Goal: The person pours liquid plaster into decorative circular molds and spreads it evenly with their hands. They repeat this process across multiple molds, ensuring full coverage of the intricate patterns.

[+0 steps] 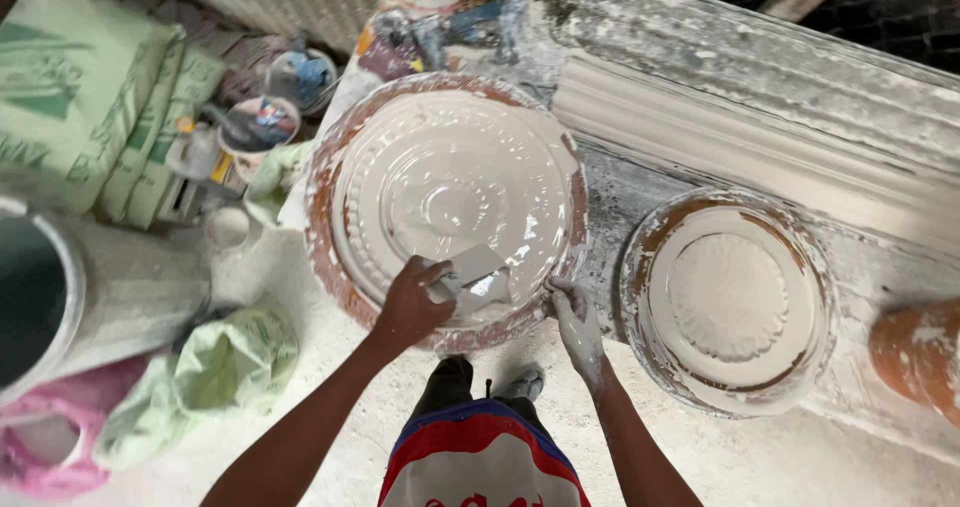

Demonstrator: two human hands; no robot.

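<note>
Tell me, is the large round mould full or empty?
Full: wet white plaster covers the large round mould up to its reddish rim.
</note>
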